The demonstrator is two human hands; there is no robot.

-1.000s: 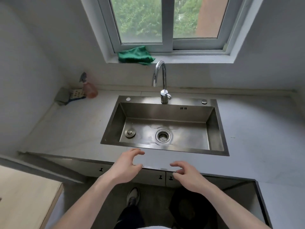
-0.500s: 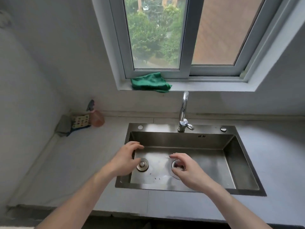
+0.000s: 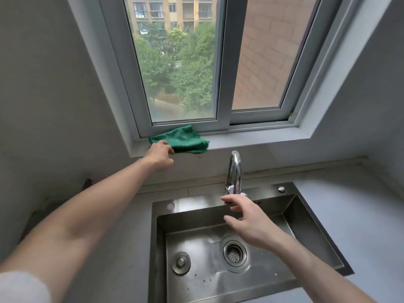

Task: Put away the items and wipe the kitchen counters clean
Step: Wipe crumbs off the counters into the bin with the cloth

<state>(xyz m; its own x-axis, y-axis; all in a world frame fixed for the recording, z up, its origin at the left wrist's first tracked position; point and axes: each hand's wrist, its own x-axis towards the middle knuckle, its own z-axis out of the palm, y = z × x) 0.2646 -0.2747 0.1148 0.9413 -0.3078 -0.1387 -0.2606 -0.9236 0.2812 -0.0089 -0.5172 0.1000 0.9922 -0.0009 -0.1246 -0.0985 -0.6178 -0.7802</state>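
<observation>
A green cloth (image 3: pixel 185 139) lies crumpled on the window sill (image 3: pixel 251 142), hanging slightly over its edge. My left hand (image 3: pixel 159 155) is stretched up to the sill and its fingertips reach the cloth's left end; I cannot tell whether they grip it. My right hand (image 3: pixel 247 221) hovers over the steel sink (image 3: pixel 317 243), fingers spread and relaxed, holding nothing, just below the base of the chrome faucet (image 3: pixel 234 171). The grey counter (image 3: pixel 360 204) runs around the sink.
In the sink basin lie a round plug (image 3: pixel 181 262) and the drain strainer (image 3: pixel 235 253), with water traces. My left forearm hides the counter's back left corner. The window above is shut. Walls close in on the left and right.
My view has risen and moved closer to the window. My left hand lifted from above the sink to the green cloth on the sill. My right hand moved up toward the faucet base.
</observation>
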